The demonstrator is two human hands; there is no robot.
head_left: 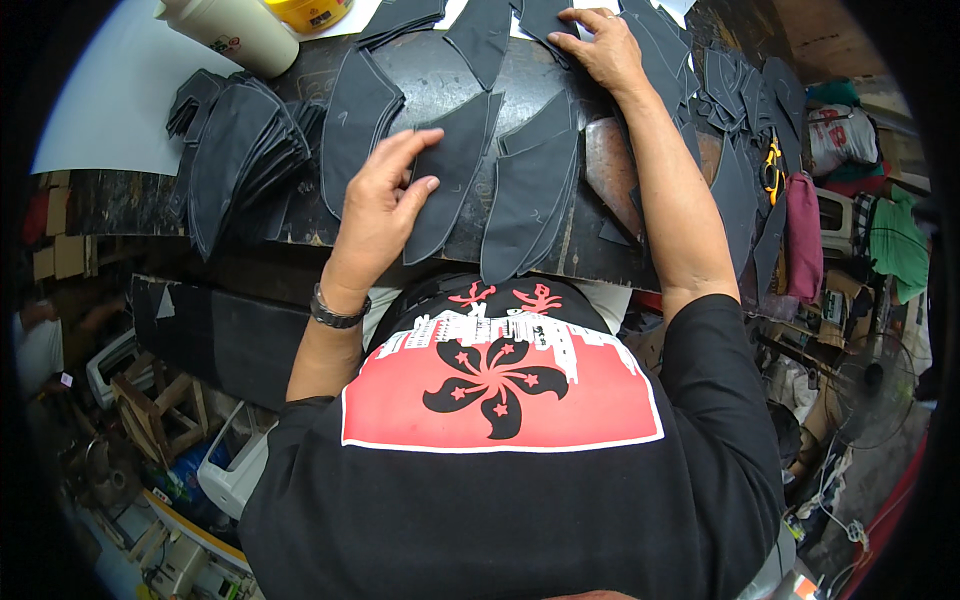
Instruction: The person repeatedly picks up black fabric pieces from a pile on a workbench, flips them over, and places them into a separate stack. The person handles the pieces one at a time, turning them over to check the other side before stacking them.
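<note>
Several stacks of dark grey cut pieces, curved and leaf-shaped, lie on a worn black table. My left hand (385, 195) is open, its thumb and index finger apart over the edge of a curved cut piece (455, 175) in the near middle. Farther off, my right hand (603, 48) reaches over the table with fingers stretched out at a dark cut piece (547, 22) by the far edge; whether they press on it I cannot tell. Just right of the middle sits another small stack of cut pieces (530, 205). A taller stack (365, 115) stands beside my left hand.
At the far left are a cream-coloured container (235, 35) and a yellow tub (308, 12). A thick fanned pile of cut pieces (240, 150) rests below them. Yellow-handled scissors (771, 170) and a maroon cloth (803, 235) are at the right edge. A fan (880, 375) stands lower right.
</note>
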